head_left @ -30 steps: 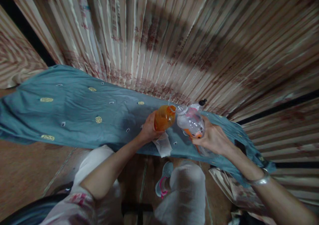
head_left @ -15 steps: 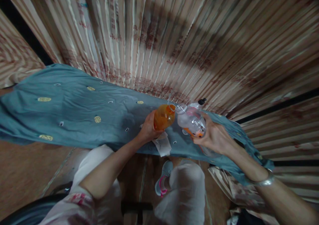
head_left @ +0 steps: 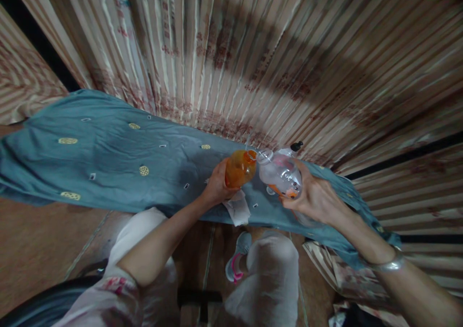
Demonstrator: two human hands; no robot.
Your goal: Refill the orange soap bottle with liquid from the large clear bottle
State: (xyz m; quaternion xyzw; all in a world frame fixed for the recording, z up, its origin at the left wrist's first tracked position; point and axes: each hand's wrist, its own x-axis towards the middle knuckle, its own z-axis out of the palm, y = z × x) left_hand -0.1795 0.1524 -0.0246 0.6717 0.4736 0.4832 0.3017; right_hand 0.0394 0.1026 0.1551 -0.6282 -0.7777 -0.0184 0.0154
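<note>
My left hand is wrapped round an orange bottle, whose uncapped mouth leans right. In my right hand is a clear plastic bottle with an orange patch near its base, tilted to the left. The two bottle mouths meet or nearly touch above the cloth-covered table; I cannot tell whether liquid passes between them. Behind the clear bottle stands something with a black top, mostly hidden. Below the orange bottle lies a crumpled white tissue.
A teal cloth with yellow pineapple prints covers the long narrow table. Pleated curtains hang close behind it, with dark poles at both sides. My knees and a grey-and-pink shoe are at the near edge.
The whole view has shifted slightly, so everything sits a little further right. Both hands keep their bottles mouth to mouth, with little other movement.
</note>
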